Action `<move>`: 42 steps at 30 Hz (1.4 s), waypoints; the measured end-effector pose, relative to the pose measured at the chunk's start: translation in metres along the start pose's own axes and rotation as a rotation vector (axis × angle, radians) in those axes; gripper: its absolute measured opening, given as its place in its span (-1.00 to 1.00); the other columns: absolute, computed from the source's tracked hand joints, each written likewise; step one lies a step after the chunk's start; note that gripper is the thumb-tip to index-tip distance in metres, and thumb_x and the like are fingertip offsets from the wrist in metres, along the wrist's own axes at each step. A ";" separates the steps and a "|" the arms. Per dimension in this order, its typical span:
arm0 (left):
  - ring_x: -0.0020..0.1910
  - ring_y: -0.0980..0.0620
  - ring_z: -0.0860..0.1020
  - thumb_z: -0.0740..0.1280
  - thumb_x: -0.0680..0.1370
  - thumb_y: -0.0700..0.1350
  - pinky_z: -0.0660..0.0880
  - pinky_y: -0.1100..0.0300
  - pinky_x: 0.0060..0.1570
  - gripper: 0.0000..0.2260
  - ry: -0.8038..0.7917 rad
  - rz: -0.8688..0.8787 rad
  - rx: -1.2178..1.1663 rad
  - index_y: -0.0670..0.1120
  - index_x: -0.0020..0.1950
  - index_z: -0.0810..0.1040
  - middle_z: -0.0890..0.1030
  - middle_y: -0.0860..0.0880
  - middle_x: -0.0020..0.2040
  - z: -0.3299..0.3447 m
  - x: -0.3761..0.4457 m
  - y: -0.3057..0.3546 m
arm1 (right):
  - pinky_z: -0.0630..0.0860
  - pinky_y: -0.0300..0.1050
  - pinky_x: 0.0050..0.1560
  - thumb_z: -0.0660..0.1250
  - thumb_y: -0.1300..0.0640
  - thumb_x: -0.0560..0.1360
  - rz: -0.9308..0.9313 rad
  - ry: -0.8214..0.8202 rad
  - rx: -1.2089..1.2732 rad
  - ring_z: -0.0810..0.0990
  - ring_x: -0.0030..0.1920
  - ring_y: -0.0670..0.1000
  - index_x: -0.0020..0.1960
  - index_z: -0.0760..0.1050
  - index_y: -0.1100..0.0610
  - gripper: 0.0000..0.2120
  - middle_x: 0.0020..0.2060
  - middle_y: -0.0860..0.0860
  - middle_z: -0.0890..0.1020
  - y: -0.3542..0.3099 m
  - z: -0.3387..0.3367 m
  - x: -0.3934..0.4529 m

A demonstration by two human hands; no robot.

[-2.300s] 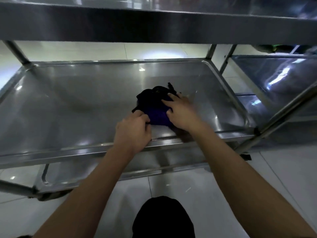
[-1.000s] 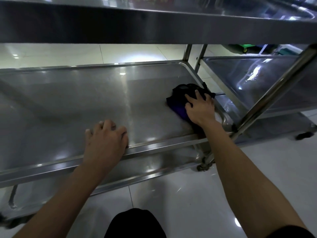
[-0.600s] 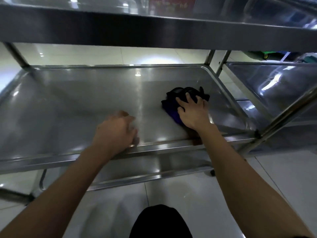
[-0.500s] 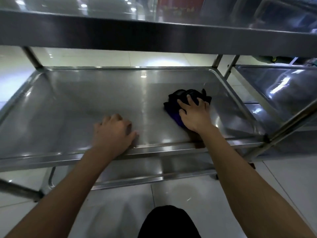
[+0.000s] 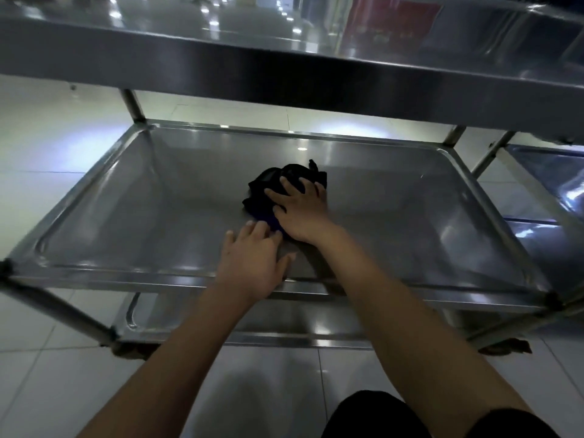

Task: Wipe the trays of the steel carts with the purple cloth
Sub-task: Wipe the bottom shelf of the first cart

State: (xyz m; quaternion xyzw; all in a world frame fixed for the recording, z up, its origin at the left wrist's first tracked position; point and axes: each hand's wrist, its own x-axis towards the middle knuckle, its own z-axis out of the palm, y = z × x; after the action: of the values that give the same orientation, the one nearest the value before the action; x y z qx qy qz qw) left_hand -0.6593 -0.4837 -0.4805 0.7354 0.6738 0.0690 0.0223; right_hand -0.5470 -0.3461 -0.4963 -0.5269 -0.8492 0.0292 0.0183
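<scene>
The purple cloth (image 5: 268, 191) lies bunched, dark in this light, near the middle of the steel cart's middle tray (image 5: 126, 216). My right hand (image 5: 300, 210) presses flat on top of it with fingers spread. My left hand (image 5: 252, 263) rests just in front of the cloth, fingers straight on the tray floor, fingertips at the cloth's near edge. Part of the cloth is hidden under my right palm.
The top tray (image 5: 284, 58) overhangs closely above. A lower tray (image 5: 284, 324) shows beneath the front rail. A second steel cart (image 5: 553, 184) stands close on the right. Upright posts (image 5: 132, 105) mark the corners. Tiled floor (image 5: 47, 153) surrounds the carts.
My right hand has slid the cloth leftward from the tray's right side to its middle. My left hand left the front rail and moved right, up to the cloth.
</scene>
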 end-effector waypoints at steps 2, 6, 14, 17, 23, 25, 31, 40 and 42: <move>0.41 -0.11 0.34 0.16 0.59 0.27 0.30 -0.13 0.35 -0.50 -0.006 -0.018 -0.029 0.05 0.44 0.44 0.42 -0.06 0.38 0.001 -0.001 -0.010 | -0.15 0.21 0.53 -0.05 -0.20 0.64 -0.020 -0.004 0.023 -0.03 0.58 0.18 0.54 0.13 -0.35 -0.54 0.63 -0.09 0.05 0.001 -0.002 0.000; 0.39 -0.12 0.39 0.20 0.57 0.29 0.31 -0.13 0.36 -0.49 -0.017 -0.032 -0.071 0.04 0.43 0.47 0.42 -0.09 0.41 0.001 -0.001 -0.019 | -0.07 0.16 0.52 -0.01 -0.18 0.63 -0.011 0.022 0.065 0.00 0.58 0.15 0.51 0.21 -0.35 -0.55 0.62 -0.11 0.10 0.013 -0.008 -0.007; 0.25 -0.14 0.47 0.25 0.53 0.13 0.40 -0.13 0.26 -0.66 -0.033 -0.083 -0.003 -0.01 0.20 0.57 0.50 -0.08 0.26 -0.016 0.010 0.032 | -0.04 0.16 0.52 0.01 -0.18 0.62 0.166 0.030 0.079 0.01 0.58 0.12 0.47 0.26 -0.39 -0.57 0.61 -0.14 0.13 0.100 -0.017 -0.044; 0.24 -0.12 0.47 0.23 0.52 0.24 0.40 -0.17 0.26 -0.63 -0.057 0.056 -0.052 0.08 0.20 0.56 0.49 -0.03 0.22 -0.010 0.019 0.100 | -0.01 0.16 0.52 0.04 -0.16 0.63 0.220 0.046 0.063 0.04 0.57 0.12 0.47 0.28 -0.37 -0.58 0.61 -0.13 0.14 0.133 -0.022 -0.060; 0.34 -0.16 0.35 0.04 0.37 0.56 0.31 -0.35 0.28 -0.28 -0.122 0.036 -0.006 0.08 0.19 0.56 0.42 -0.05 0.31 0.012 0.027 0.148 | 0.01 0.15 0.53 0.02 -0.12 0.64 0.347 0.061 0.078 0.03 0.57 0.14 0.50 0.26 -0.35 -0.56 0.61 -0.12 0.12 0.216 -0.027 -0.098; 0.35 -0.15 0.33 -0.04 0.26 0.65 0.31 -0.35 0.28 -0.14 -0.110 0.066 -0.006 0.09 0.23 0.54 0.41 -0.04 0.31 0.015 0.027 0.152 | 0.04 0.16 0.52 0.03 -0.11 0.64 0.424 0.084 0.095 0.04 0.57 0.15 0.50 0.27 -0.33 -0.56 0.61 -0.11 0.14 0.249 -0.028 -0.109; 0.38 -0.14 0.27 -0.08 0.17 0.71 0.30 -0.36 0.29 0.02 -0.113 0.152 0.024 0.09 0.37 0.43 0.38 -0.04 0.34 0.019 0.031 0.176 | -0.04 0.11 0.57 -0.01 -0.03 0.67 0.583 0.076 0.076 0.07 0.58 0.19 0.58 0.21 -0.17 -0.53 0.62 0.08 0.09 0.330 -0.035 -0.137; 0.41 -0.14 0.28 -0.06 0.21 0.71 0.27 -0.38 0.31 -0.02 -0.088 0.159 0.003 0.10 0.38 0.42 0.39 -0.02 0.36 0.027 0.041 0.204 | 0.14 0.12 0.51 0.08 -0.06 0.66 0.682 0.127 0.061 0.19 0.50 0.26 0.53 0.31 -0.18 -0.56 0.59 0.03 0.22 0.333 -0.037 -0.217; 0.42 -0.14 0.28 -0.06 0.21 0.71 0.27 -0.38 0.31 -0.01 -0.098 0.163 -0.005 0.09 0.37 0.43 0.39 -0.02 0.36 0.025 0.044 0.203 | 0.18 0.10 0.49 0.09 -0.07 0.66 0.696 0.128 0.061 0.19 0.49 0.25 0.53 0.30 -0.20 -0.57 0.59 0.01 0.23 0.321 -0.034 -0.240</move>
State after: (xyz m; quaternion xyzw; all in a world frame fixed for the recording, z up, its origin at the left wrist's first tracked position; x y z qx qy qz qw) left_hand -0.4520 -0.4568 -0.4769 0.7903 0.6095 0.0361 0.0512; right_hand -0.1515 -0.4182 -0.4850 -0.7847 -0.6146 0.0262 0.0761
